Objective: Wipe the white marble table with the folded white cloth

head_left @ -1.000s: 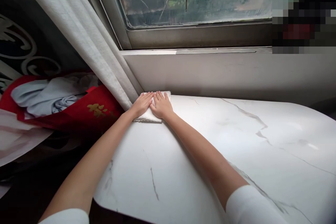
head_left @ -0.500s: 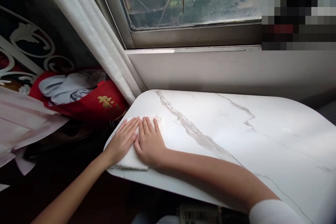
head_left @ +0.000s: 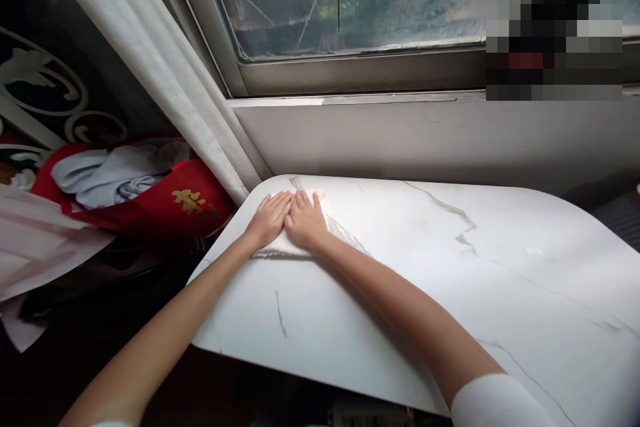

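A folded white cloth (head_left: 280,248) lies on the white marble-pattern table (head_left: 425,280) near its far left corner. My left hand (head_left: 269,219) and my right hand (head_left: 305,221) rest side by side on top of the cloth, palms down, fingers stretched flat and pointing toward the window. Both hands press on the cloth; most of it is hidden under them. A damp streak runs across the table to the right of the cloth.
A grey wall and window frame (head_left: 360,73) stand behind the table. A white curtain (head_left: 165,73) hangs at the left. A red cloth with gold lettering (head_left: 165,203) and a pale blue garment (head_left: 110,173) are piled left of the table.
Both hands have slid the cloth away from me, from the table's near left edge back toward the far left corner by the curtain.
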A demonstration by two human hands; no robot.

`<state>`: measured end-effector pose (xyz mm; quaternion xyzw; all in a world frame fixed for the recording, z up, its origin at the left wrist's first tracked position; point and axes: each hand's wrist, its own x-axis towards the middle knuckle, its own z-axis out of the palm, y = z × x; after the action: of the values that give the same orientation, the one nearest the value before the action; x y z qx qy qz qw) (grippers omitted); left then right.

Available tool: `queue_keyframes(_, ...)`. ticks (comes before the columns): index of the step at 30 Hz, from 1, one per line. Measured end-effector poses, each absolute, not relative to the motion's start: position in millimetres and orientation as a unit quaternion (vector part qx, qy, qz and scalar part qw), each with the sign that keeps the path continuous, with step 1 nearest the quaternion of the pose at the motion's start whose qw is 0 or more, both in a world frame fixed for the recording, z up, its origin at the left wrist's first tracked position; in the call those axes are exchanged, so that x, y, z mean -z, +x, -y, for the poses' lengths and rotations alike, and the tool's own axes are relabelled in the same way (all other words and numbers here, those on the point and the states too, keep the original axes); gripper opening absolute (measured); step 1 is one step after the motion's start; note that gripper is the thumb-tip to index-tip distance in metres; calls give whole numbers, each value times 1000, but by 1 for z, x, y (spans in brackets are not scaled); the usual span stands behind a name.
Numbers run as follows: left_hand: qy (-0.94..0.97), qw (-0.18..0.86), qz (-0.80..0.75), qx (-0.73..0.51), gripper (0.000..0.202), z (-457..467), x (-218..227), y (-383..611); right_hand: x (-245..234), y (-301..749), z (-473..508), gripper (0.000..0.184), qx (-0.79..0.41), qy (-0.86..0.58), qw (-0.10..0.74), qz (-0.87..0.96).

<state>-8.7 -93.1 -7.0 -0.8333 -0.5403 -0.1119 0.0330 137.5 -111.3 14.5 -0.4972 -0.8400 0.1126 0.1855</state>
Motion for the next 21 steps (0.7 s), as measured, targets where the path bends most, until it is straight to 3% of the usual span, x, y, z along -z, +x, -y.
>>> queue_keyframes(10,-827,4,550,113,47,18,-6,85,-6,210,39,55,-52,-571,173,801)
queue_keyframes(21,-834,31,532,146,49,119,3,96,-8,234,134,55,-37,-509,169,843)
